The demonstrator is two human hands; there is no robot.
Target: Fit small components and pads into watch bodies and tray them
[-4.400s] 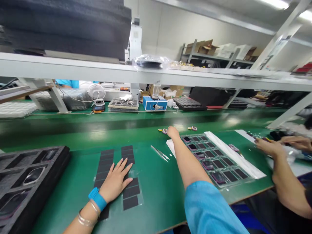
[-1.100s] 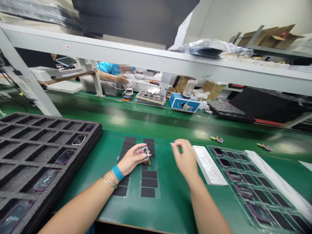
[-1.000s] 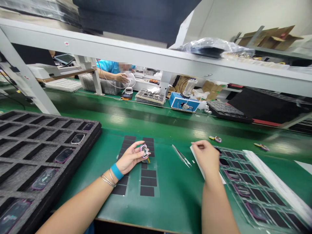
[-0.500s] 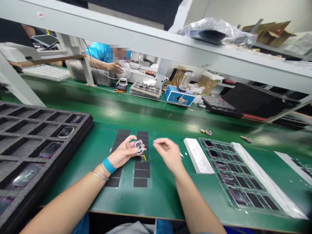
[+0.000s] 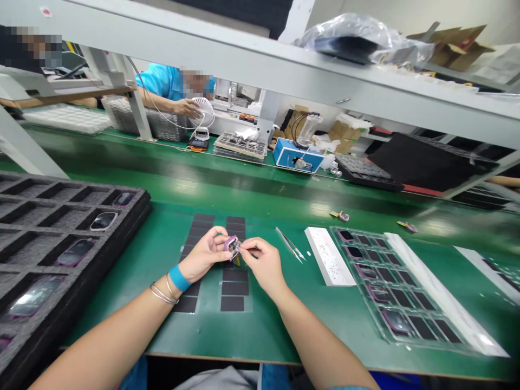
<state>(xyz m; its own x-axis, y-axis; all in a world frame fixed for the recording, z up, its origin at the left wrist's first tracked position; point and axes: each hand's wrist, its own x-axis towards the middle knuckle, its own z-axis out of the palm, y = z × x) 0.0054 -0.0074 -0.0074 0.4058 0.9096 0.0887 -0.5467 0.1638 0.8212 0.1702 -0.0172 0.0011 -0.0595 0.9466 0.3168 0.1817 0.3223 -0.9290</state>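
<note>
My left hand (image 5: 205, 255) grips a small purple smartwatch case (image 5: 231, 244), its inner parts exposed and tilted toward the right. A yellow strip (image 5: 237, 261) hangs below it. My right hand (image 5: 264, 265) is at the case's right edge, thumb and forefinger pinched together; whatever lies between those fingertips is too small to make out. Under and in front of the hands are clear sheets with black rectangular pieces (image 5: 234, 290). Metal tweezers (image 5: 290, 245) lie on the green mat (image 5: 280, 336) to the right of my right hand.
On the left stands a black foam tray (image 5: 73, 216) with several watches. To the right are a white block (image 5: 331, 260) with tiny pieces and a clear plastic tray (image 5: 390, 338) of watch parts. Two loose purple cases (image 5: 344, 216) lie behind. Across the bench, a person's hand (image 5: 187, 108) touches a fan.
My right hand has moved left to the watch case, uncovering the tweezers on the mat. The case has turned in my left hand. The view has shifted slightly.
</note>
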